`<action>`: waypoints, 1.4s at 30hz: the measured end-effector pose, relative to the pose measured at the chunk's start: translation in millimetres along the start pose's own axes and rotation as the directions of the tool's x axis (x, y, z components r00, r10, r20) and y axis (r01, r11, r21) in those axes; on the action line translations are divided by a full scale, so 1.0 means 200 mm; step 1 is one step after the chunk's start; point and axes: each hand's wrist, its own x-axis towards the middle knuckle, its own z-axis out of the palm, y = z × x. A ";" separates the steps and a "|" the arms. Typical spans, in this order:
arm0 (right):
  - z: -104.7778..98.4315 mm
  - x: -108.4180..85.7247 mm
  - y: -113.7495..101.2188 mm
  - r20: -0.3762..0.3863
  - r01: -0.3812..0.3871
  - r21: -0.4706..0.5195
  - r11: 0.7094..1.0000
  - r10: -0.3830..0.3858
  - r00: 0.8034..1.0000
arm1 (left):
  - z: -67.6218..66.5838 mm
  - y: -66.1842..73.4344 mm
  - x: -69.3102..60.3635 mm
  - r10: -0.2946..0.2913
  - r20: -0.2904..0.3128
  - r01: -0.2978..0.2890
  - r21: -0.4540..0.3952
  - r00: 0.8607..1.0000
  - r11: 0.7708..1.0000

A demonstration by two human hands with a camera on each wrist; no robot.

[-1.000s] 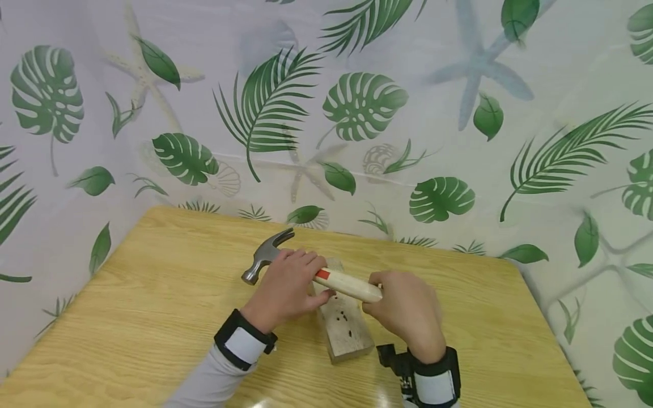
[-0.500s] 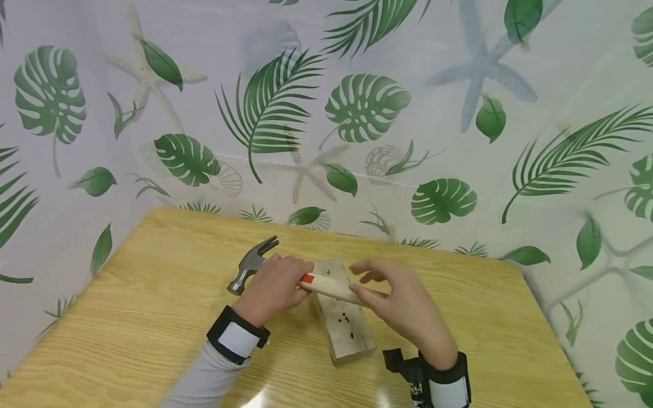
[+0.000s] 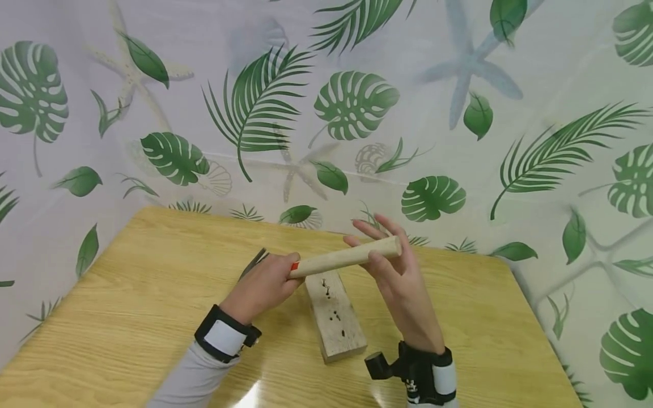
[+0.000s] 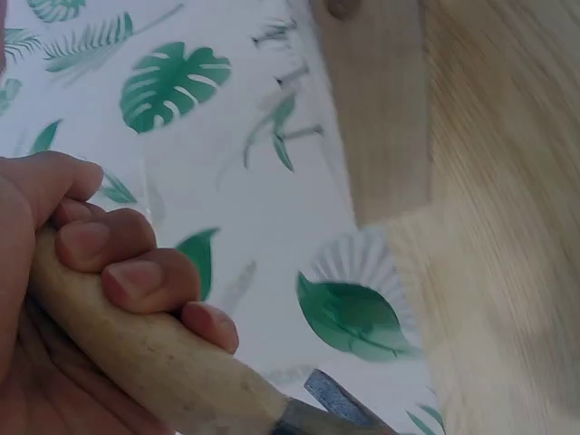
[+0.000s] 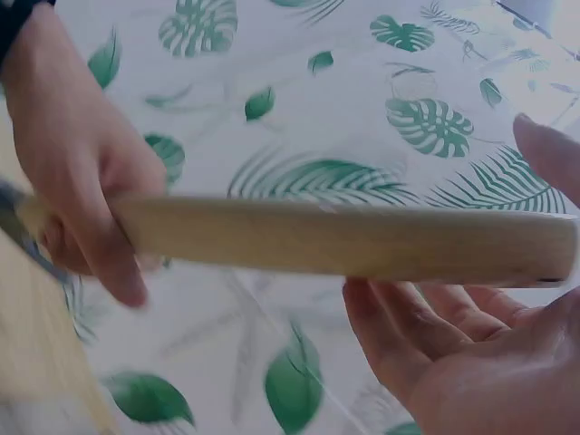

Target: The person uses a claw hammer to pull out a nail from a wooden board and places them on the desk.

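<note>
My left hand (image 3: 262, 284) grips the wooden handle of a claw hammer (image 3: 347, 259) close to its head. Most of the metal head (image 3: 252, 264) is hidden behind that hand in the head view. The handle's free end points right and slightly up, above the table. Around this end my right hand (image 3: 405, 289) is spread, fingers extended. In the right wrist view its fingers (image 5: 390, 331) lie under the handle and the thumb stands above; whether they touch is unclear. Below the hammer lies a wooden block (image 3: 336, 323). Nails (image 4: 299, 134) stick out of it in the left wrist view.
The block rests on a wood-grain table (image 3: 153, 317). Dark holes or nails dot its top. A leaf-patterned curtain (image 3: 326, 113) hangs along the table's back edge and sides.
The right hand has loosened from the handle's end and opened. The handle's free end has swung upward, and the hammer head has dropped behind the left hand, which still grips the hammer.
</note>
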 end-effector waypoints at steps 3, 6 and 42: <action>0.03 0.02 0.03 0.016 0.043 0.067 0.997 -0.044 0.999 | 0.00 0.04 0.01 0.041 0.017 -0.040 -0.051 0.999 0.998; 0.06 0.05 0.05 0.005 0.115 0.099 0.988 -0.117 0.993 | 0.00 0.07 0.02 0.062 0.056 -0.055 -0.117 0.997 0.992; 0.19 0.01 -0.22 -0.298 0.606 -0.031 0.795 -0.586 0.754 | 0.10 -0.03 -0.01 -0.119 0.171 0.131 -0.061 0.978 0.989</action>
